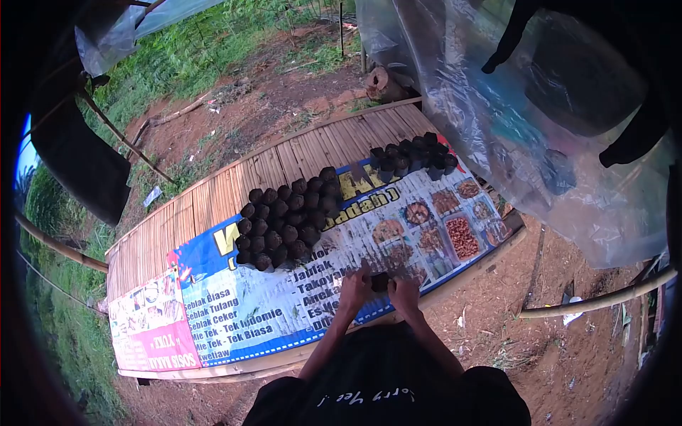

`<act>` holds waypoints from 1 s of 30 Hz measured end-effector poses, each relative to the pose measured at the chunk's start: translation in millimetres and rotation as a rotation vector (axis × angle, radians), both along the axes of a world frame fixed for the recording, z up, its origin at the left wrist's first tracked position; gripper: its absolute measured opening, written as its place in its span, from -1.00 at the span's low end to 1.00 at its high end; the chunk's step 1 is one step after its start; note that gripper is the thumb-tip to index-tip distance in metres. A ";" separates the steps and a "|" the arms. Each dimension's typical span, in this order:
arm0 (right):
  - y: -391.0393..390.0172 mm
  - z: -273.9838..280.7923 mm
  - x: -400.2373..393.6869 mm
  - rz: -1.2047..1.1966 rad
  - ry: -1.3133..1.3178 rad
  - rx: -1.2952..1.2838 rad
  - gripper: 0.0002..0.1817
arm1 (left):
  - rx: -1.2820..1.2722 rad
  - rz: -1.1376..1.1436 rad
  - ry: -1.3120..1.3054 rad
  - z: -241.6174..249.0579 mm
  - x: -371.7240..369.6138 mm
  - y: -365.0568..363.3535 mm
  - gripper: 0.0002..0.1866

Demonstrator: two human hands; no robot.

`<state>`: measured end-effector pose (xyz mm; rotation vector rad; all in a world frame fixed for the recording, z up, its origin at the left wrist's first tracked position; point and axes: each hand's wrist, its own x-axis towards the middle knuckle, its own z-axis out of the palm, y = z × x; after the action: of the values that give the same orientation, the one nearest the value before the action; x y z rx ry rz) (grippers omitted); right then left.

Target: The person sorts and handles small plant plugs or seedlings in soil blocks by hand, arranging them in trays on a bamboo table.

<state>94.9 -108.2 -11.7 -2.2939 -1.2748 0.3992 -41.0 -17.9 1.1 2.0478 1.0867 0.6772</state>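
Observation:
Near the front edge of the bamboo table, my left hand (356,290) and my right hand (404,292) close in from either side on a small black seedling bag (381,282). Fingers of both hands press against its sides, and its dark top shows between them. Further back on the printed banner (249,323) stands a tight cluster of soil-filled black seedling bags (284,220). A second group of black seedling bags (412,156) sits at the far right end; whether these are filled is hard to see.
Bamboo slats (284,153) show along the table's far side. Clear plastic sheeting (469,106) with dark items hangs at the right. A bamboo pole (597,295) crosses low at the right. Bare soil and green plants lie beyond the table.

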 end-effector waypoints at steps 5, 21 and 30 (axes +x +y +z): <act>9.6 0.5 3.2 0.082 -0.086 0.031 -0.71 | -0.031 0.115 -0.016 1.5 1.2 -6.2 -0.87; 26.0 -16.5 10.2 0.090 0.024 0.193 -0.72 | -0.076 0.130 -0.058 -10.3 -0.8 6.0 -0.91; 26.8 -16.9 9.7 0.093 0.105 0.226 -0.72 | -0.087 0.120 -0.076 -11.8 -2.9 7.2 -0.89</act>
<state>104.6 -81.4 -28.6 -2.0058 -1.3065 0.3817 -44.0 -10.7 -10.7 1.8795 1.1815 0.7484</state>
